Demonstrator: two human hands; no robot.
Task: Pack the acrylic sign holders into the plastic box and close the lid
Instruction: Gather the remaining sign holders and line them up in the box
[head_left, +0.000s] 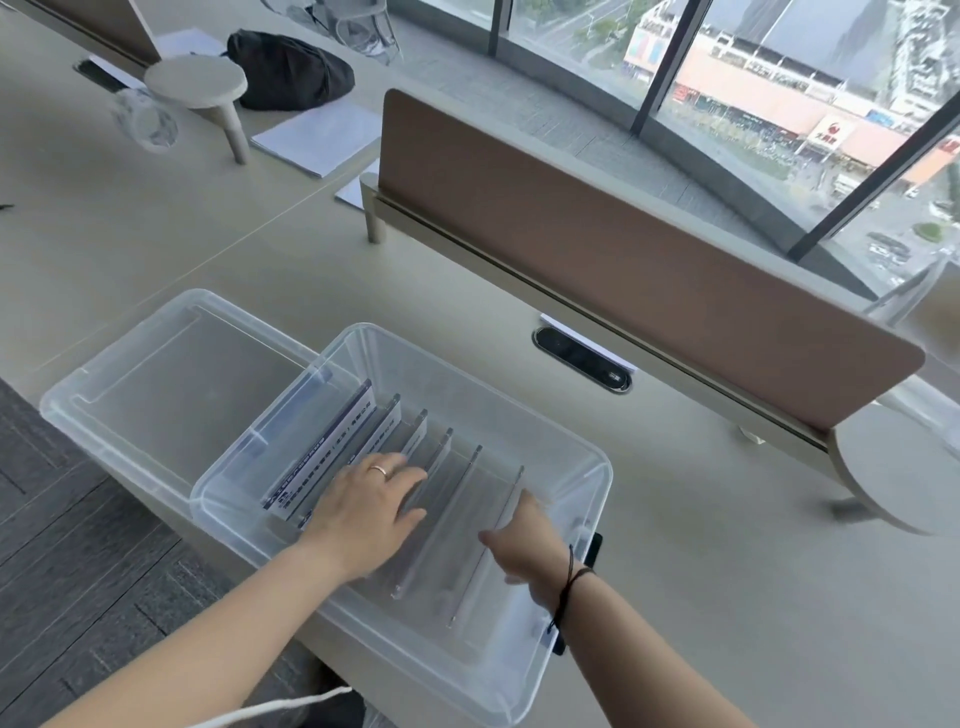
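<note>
The wide pale beige desk carries everything, with a long brown divider panel running well beyond the hands. On the desk sits the large clear rectangular plastic box, open at the top and overhanging the desk's near edge a little. Its clear plastic lid lies flat just beyond and to the left of the left fingers, partly tucked under the box's left wall, so closing is not yet begun.

Inside the box stand the transparent acrylic sign holders, several thin slabs on edge in a loose row; the leftmost ones carry printed inserts, and the gaps widen toward the right.

The left hand, a ring on one finger, rests palm down on the middle holders, its fingers spread wide and laid over their top edges, not clasping any. The right hand, a dark cord at the wrist, is at the rightmost holder; its fingers are mostly hidden behind that slab, so I cannot tell whether they grip it or only push.

The step in hand looks like arranging the holders within the box. Next would likely be pressing the right slabs toward the left fingers to tighten the row, then reaching left for the lid.
</note>
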